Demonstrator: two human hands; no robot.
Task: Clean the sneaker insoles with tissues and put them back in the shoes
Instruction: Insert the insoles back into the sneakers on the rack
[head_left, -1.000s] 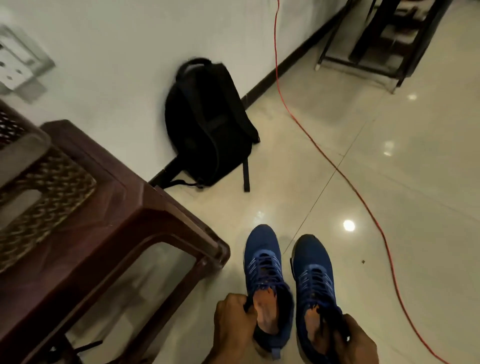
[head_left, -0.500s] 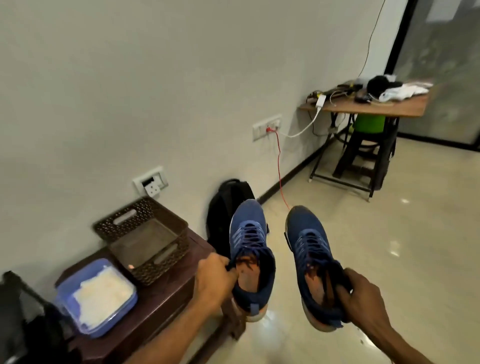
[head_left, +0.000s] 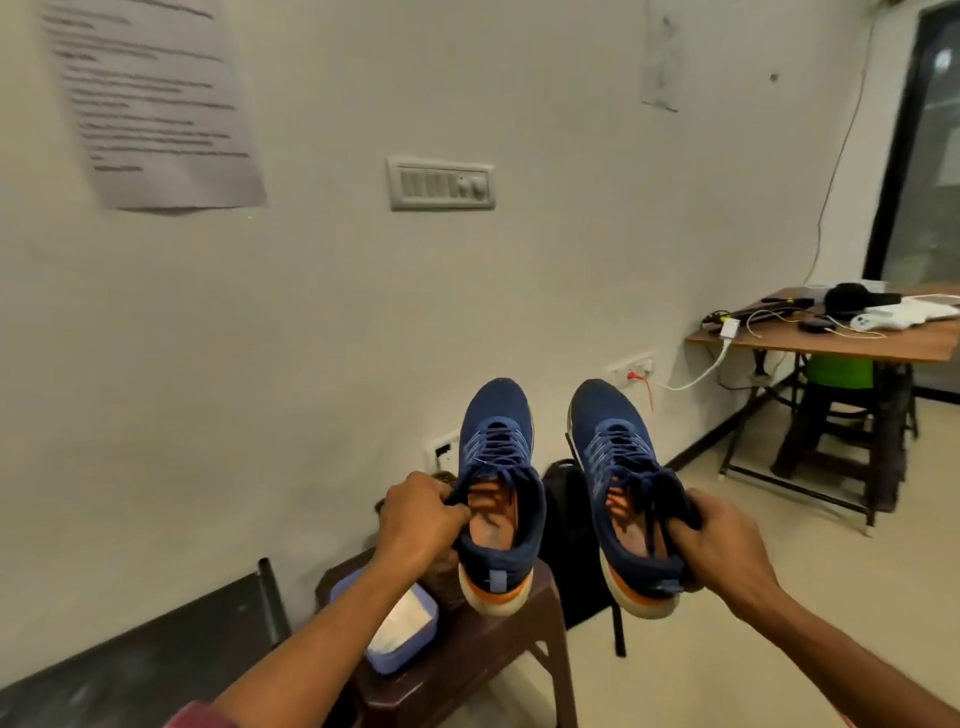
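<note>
Two blue sneakers with orange-and-white soles hang in the air in front of me, toes pointing away. My left hand (head_left: 421, 519) grips the left sneaker (head_left: 498, 467) by its collar. My right hand (head_left: 722, 545) grips the right sneaker (head_left: 618, 467) at the collar and laces. A brownish-orange insole lies inside each shoe: the left insole (head_left: 493, 525) and the right insole (head_left: 631, 535). A blue tub of white tissues (head_left: 400, 631) rests on the brown stool (head_left: 483, 654) below my left forearm.
A black backpack (head_left: 569, 530) leans on the wall behind the shoes. A dark woven basket (head_left: 441, 582) sits on the stool, mostly hidden. A wooden table (head_left: 831, 343) with cables and gadgets stands at the right. A black chair edge (head_left: 260, 597) is at lower left.
Both hands lifted the sneakers from the floor up to chest height. My view has swung up from the floor to the wall and the stool.
</note>
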